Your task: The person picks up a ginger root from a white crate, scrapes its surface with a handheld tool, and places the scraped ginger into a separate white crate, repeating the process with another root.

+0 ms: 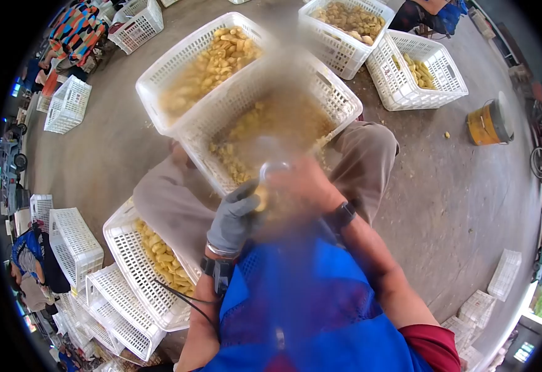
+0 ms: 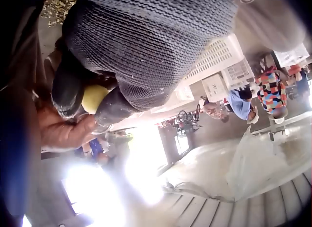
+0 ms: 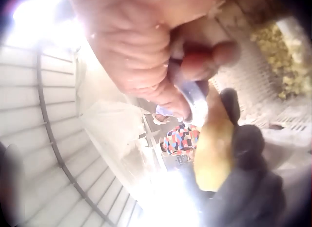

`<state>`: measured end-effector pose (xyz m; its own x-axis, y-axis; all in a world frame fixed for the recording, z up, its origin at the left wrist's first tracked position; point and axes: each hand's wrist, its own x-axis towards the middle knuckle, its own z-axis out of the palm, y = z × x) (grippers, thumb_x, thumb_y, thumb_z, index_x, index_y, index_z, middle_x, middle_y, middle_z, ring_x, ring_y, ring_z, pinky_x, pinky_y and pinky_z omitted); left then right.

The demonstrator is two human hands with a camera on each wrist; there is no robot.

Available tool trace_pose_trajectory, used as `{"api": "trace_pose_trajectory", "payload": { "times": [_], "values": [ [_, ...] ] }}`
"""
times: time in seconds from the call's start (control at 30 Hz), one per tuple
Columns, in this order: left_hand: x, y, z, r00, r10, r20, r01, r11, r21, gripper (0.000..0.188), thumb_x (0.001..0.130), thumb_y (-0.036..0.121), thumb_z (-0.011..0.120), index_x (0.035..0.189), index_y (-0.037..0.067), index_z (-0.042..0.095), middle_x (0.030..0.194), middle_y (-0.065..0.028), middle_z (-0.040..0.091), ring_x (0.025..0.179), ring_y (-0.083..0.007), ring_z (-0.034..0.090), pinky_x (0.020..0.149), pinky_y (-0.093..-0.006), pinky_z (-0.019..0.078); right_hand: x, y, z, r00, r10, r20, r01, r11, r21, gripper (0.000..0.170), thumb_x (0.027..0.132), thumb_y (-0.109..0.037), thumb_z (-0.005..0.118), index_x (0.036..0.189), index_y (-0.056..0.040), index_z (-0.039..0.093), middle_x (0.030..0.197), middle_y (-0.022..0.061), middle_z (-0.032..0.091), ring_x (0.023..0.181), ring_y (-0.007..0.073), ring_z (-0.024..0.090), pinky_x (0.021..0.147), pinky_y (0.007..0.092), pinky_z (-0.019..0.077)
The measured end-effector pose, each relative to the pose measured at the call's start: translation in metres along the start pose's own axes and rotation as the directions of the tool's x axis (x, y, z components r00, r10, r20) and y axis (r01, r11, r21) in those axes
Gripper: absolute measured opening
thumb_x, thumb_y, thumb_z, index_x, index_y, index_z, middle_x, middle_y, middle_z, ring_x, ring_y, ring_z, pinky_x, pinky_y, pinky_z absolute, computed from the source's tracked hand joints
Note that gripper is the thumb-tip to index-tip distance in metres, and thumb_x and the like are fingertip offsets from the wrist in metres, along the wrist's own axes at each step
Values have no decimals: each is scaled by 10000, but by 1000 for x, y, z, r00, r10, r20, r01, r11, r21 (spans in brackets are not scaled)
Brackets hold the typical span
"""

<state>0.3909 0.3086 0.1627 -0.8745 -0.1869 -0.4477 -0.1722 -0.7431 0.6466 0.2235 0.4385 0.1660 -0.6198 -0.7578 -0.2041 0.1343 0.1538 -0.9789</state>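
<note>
My left hand, in a grey knit glove, holds a peeled yellow root between thumb and fingers. The root is long and pale, and only a small part of it shows in the left wrist view. Bare, my right hand curls its fingers round a shiny curved metal peeler, whose bright edge is right at the upper end of the root. Both hands are close together over the near edge of a white crate holding yellow pieces and scraps. A blurred smear covers part of the head view there.
Beyond it stands another white crate of yellow roots. A filled crate is by my left leg, near stacked crates. More crates and a yellow bucket are at the right. Other people sit in the background.
</note>
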Motion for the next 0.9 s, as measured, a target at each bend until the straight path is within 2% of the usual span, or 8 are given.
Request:
{"api": "trace_pose_trajectory", "payload": {
  "times": [0.2,0.3,0.4,0.47,0.5,0.63,0.73,0.9],
  "values": [
    [-16,13,22,996,14,-93,-8,997,71,597,909,146,691,1436,-51,492,923,-106,697,585,-77,557,485,-187,400,7,-16,-16,982,130,-135,-123,991,62,263,881,-188,794,1064,-7,741,877,49,733,768,124,640,675,330,505],
    [-13,11,16,994,-53,-100,68,987,146,526,894,111,680,1379,-45,549,894,-43,661,561,-38,477,484,-167,350,-1,-2,-4,1000,-22,15,24,982,-185,257,895,-189,779,1075,-10,736,904,51,732,799,135,655,704,322,521],
    [-14,10,17,993,-53,-109,75,974,214,484,891,120,691,1334,-39,580,905,-42,660,565,-39,470,486,-169,346,10,11,-12,970,-202,-133,167,958,-235,263,880,-197,795,1058,-10,744,862,48,732,777,139,664,705,318,536],
    [-12,8,14,991,-63,-119,86,977,194,495,866,76,703,1332,-42,582,916,-42,663,570,-31,469,489,-168,339,14,17,-24,988,-21,-153,16,999,-37,272,871,-197,805,1055,-5,748,849,51,736,766,143,665,698,325,540],
    [-11,8,16,987,-60,-146,88,977,194,506,860,61,704,1338,-44,580,918,-41,663,569,-30,467,489,-168,338,10,11,-20,988,-134,-75,108,952,-286,260,877,-182,795,1065,-8,750,884,65,747,764,147,671,689,332,544],
    [-8,9,13,993,-8,-118,41,960,278,487,838,7,713,1308,-43,595,911,-16,655,583,-19,473,507,-159,338,5,1,-1,997,20,-71,-37,967,-253,231,881,-140,777,1052,11,741,913,76,746,777,140,677,687,320,548],
    [-9,11,16,993,36,-115,5,940,341,462,822,5,729,1268,-37,617,903,0,650,589,-18,476,514,-162,344,13,1,-17,990,88,-111,-74,990,118,224,885,-145,781,1028,21,734,892,69,739,795,135,675,697,315,547],
    [-4,13,23,989,9,-150,39,950,311,502,783,14,772,1262,-51,637,907,3,652,607,-23,492,528,-194,368,6,15,-2,1000,-20,15,21,989,-146,235,874,-149,780,1043,6,726,846,60,731,707,120,639,604,300,512]
  ]
}}
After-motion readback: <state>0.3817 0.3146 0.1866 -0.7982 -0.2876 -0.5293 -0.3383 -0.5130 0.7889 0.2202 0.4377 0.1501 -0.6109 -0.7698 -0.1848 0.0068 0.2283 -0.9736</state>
